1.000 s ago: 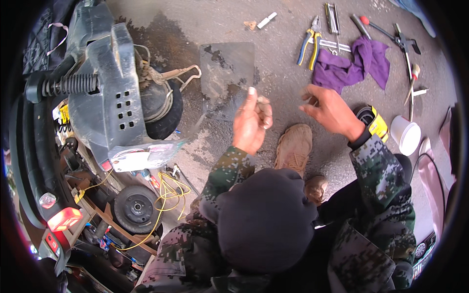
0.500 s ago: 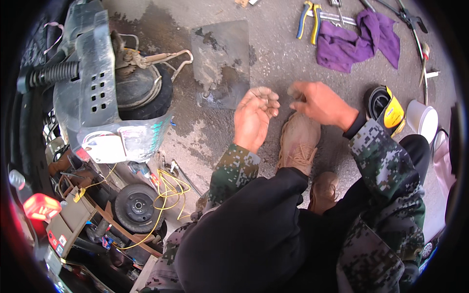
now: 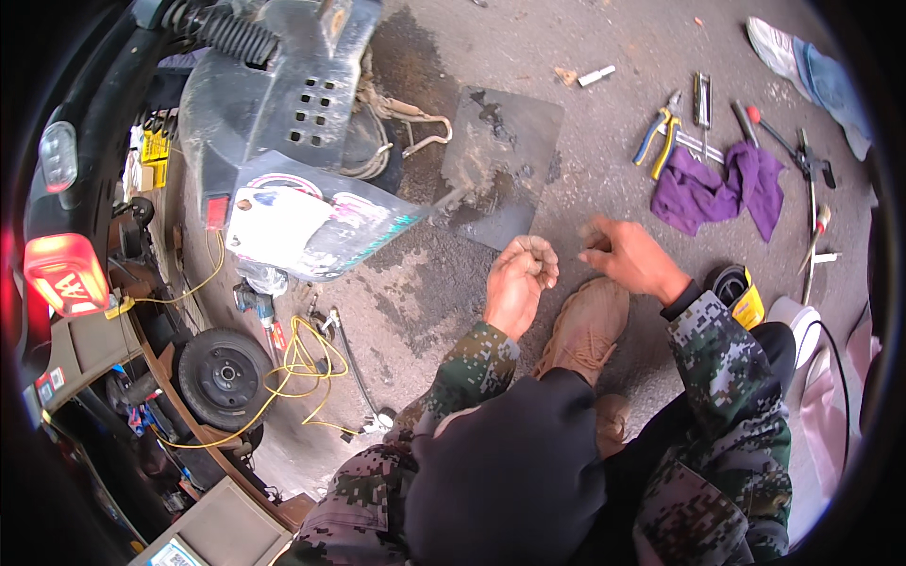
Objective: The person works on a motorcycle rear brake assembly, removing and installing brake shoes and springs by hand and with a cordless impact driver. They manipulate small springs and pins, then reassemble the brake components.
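Observation:
My left hand (image 3: 521, 285) is held palm up over the ground, fingers curled in toward the palm. Dark grime marks its fingertips, and anything inside the curl is hidden. Just to its right, my right hand (image 3: 634, 262) hovers back up above the toe of my tan boot (image 3: 587, 325). Its thumb and forefinger are bent with a gap between them, and no object shows there. The two hands do not touch. Beyond them lies a flat dark sheet (image 3: 547, 132) with wet stains, nearest to my left hand.
At left stands a dirty vehicle with a torn panel (image 3: 349, 231). Below are a small wheel (image 3: 225, 379) and yellow cord (image 3: 297, 363). At right lie blue-yellow pliers (image 3: 659, 141), a purple cloth (image 3: 703, 193) and a yellow-black roll (image 3: 741, 297). Another person's leg (image 3: 835, 90) shows top right.
The view has shifted, bringing another person's leg in at top right. My left fingers are curled tighter. My right hand stays bent above the boot, close to the left.

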Motion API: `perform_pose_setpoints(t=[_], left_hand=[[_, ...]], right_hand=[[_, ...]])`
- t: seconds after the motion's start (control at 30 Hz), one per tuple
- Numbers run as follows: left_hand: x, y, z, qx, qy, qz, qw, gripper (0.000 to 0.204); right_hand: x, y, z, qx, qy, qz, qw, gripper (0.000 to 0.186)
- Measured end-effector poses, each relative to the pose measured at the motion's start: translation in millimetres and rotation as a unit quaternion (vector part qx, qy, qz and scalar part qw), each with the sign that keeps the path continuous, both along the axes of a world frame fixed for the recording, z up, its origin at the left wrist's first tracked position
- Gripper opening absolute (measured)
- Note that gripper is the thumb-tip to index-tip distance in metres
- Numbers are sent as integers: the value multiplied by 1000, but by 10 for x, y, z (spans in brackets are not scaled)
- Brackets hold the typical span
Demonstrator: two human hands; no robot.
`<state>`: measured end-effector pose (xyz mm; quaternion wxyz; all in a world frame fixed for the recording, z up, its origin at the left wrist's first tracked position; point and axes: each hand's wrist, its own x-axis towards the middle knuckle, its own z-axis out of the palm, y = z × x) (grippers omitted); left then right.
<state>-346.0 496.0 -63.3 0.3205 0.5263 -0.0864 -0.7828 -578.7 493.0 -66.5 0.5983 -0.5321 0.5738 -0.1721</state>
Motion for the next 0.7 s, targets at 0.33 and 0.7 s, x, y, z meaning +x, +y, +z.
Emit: perform_pose_setpoints(t=[0.33, 0.7], left_hand=[[195, -448, 1327, -6, -12, 23, 1000, 22], [623, 639, 3493, 21, -19, 93, 995, 36]], right_hand=[[151, -443, 910, 120, -129, -218, 960, 40], [708, 578, 2563, 126, 5, -87, 988, 34]])
